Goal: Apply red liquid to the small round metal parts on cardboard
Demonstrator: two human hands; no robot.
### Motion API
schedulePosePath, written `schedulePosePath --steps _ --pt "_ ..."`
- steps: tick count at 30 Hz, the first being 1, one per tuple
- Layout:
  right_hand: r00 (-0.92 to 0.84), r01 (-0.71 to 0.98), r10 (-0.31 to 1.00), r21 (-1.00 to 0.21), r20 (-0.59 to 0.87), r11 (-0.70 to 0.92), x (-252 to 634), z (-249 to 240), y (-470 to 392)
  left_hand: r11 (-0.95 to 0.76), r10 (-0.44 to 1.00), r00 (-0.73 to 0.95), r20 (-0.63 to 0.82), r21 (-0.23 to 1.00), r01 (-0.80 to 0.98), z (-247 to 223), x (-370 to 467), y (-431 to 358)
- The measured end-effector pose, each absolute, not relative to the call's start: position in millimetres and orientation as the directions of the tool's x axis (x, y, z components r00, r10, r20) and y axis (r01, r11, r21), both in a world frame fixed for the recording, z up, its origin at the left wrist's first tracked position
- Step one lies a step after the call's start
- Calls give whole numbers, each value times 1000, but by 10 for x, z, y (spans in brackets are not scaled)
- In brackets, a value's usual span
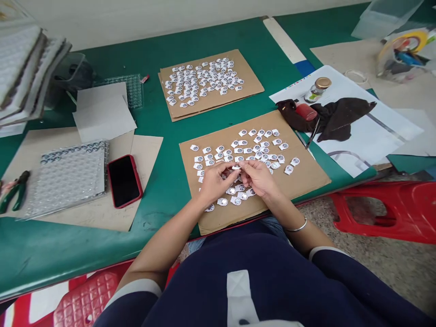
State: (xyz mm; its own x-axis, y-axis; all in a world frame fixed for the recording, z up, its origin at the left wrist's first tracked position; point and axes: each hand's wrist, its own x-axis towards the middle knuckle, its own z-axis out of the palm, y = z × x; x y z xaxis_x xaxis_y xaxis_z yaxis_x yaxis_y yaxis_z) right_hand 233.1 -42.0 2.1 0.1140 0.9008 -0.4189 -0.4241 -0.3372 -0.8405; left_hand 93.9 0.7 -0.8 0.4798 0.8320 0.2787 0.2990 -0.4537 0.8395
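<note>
Both of my hands meet over a brown cardboard sheet [218, 222] on the green table. My left hand [218, 180] pinches a small white piece [235, 168], which looks like one of the tags. The fingers of my right hand [259, 178] close on the same piece from the other side. Spread over the cardboard around them lie several small white tags [235, 200] with round dark printed faces. Fingers cover part of the held piece, so its details cannot be made out.
Another cardboard sheet [250, 81] with similar tags lies farther back. At left are a red-cased phone [125, 181], a bubble-wrapped pack [73, 170] and pliers [15, 193]. At right are scissors [313, 133], a dark cloth [344, 119], a glass jar [316, 90] and a red stool [388, 211].
</note>
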Motion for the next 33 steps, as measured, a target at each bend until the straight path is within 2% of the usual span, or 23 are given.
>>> schedulePosePath --steps 25,33 --pt "92 -420 912 -846 -399 -328 2350 -16 -431 -523 796 515 317 788 324 7 928 12" --pt "145 -295 926 -908 -350 -297 2444 7 -411 -552 772 544 329 770 318 -10 917 36"
